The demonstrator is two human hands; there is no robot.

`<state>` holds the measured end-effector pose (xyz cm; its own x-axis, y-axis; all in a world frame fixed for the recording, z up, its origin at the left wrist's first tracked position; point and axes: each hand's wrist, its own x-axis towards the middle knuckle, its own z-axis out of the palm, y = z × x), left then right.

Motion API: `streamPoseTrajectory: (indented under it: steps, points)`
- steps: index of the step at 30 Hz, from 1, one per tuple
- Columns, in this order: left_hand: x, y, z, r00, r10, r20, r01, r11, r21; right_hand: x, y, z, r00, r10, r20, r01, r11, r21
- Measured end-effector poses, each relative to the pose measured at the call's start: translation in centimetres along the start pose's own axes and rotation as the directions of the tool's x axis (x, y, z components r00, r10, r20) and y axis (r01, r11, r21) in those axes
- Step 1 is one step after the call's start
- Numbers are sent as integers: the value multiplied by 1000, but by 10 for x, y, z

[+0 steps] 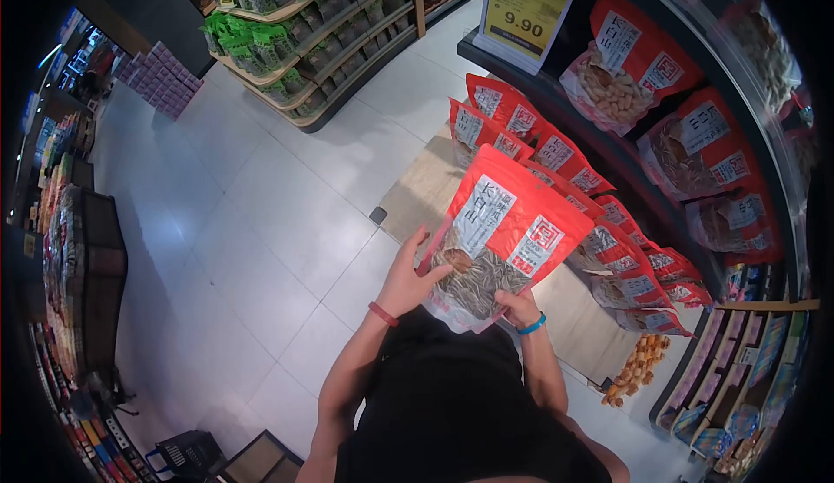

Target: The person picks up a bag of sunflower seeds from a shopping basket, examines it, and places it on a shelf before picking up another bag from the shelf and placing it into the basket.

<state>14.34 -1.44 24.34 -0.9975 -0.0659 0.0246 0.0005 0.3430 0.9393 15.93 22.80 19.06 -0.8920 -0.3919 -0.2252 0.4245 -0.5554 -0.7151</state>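
Note:
A red and clear bag of sunflower seeds (543, 209) is held up in front of my body, its printed front facing me and its top tilted to the right. My left hand (407, 273), with a red band at the wrist, grips the bag's left side, thumb across the front. At the lower right corner my right hand (521, 309), wearing a blue band, pinches the bag with its thumb on the front. The fingers behind the bag are hidden. Just beyond it, similar red bags (621, 261) stand in rows on a low wooden platform (599, 331).
A dark shelf with more red bags (621, 66) and a yellow 9.90 price sign (526, 18) rises at the right. Green-topped bags (256, 44) fill a rack at the back. Pale floor tiles (234, 222) extend to the left.

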Motion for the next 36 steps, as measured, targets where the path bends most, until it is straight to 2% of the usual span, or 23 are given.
streamPoseTrajectory:
  steps: [1, 2, 3, 4, 5, 6, 7, 8, 9, 10, 14, 16, 17, 19, 20, 22, 26, 28, 31, 34, 35, 36]
  points:
    - [3, -5, -6, 1000, 1, 2, -1, 1000, 1, 2, -3, -4, 997, 46, 59, -49, 998, 45]
    - [5, -9, -12, 960, -124, 252, 181, 959, -216, 5, -7, -8, 987, 74, 140, -81, 995, 50]
    - [7, -10, -17, 843, -179, 508, 399, 841, -365, 9, -8, -8, 988, 74, 133, -82, 995, 56]
    - [8, -10, -19, 801, -161, 577, 446, 802, -397, 14, -9, -9, 981, 119, 151, -127, 991, 48]
    - [8, -12, -20, 795, -163, 584, 453, 801, -392, 17, -9, -9, 972, 164, 169, -173, 984, 40]
    - [9, -13, -21, 811, -191, 553, 461, 790, -403, 21, -13, 5, 989, 127, 79, -129, 992, 12]
    - [10, -15, -22, 824, -219, 523, 469, 781, -412, 26, -18, 8, 990, 122, 70, -124, 992, 19]
    - [9, -19, -22, 815, -220, 536, 475, 782, -402, 31, -22, 9, 981, 194, 1, -191, 967, -170]
    - [10, -26, -20, 851, -230, 473, 455, 774, -441, 34, -25, 11, 965, 249, -81, -261, 902, -345]
    - [14, -32, -20, 881, -240, 408, 431, 765, -479, 37, -26, 18, 970, 213, -114, -240, 903, -356]
    - [40, -52, -26, 858, -217, 466, 420, 818, -393, 45, -21, 20, 968, 189, -167, -245, 861, -446]
    - [61, -59, -30, 803, -222, 552, 413, 876, -248, 52, -16, 20, 976, 55, -212, -167, 814, -556]
    - [72, -62, -29, 798, -215, 563, 412, 877, -248, 57, -14, 20, 974, 46, -224, -166, 814, -556]
    - [95, -72, -28, 804, -148, 576, 255, 961, -109, 68, -10, 21, 962, -76, -262, -70, 860, -506]
    - [106, -97, -23, 834, -96, 543, 146, 988, -50, 75, -7, 20, 959, -85, -271, -68, 859, -507]
    - [135, -106, -18, 830, -68, 554, 133, 988, -78, 98, -3, 15, 939, -201, -280, -11, 794, -608]
    - [198, -126, -9, 798, -38, 601, 87, 995, -53, 144, -2, 0, 912, -212, -350, -65, 769, -636]
    - [222, -131, -4, 786, 5, 618, 43, 997, -62, 164, 1, -9, 891, -315, -327, 29, 759, -650]
    - [246, -138, 2, 777, -11, 630, 44, 998, -37, 183, 4, -18, 876, -369, -310, 58, 718, -693]
    - [257, -146, 6, 765, 11, 644, 90, 988, -123, 192, 9, -27, 874, -369, -316, 22, 680, -733]
    - [260, -148, 5, 744, -38, 668, 88, 995, -40, 194, 11, -29, 885, -343, -314, -9, 662, -749]
    - [263, -145, 5, 723, -88, 685, 81, 996, 42, 194, 15, -29, 869, -328, -371, -35, 707, -706]
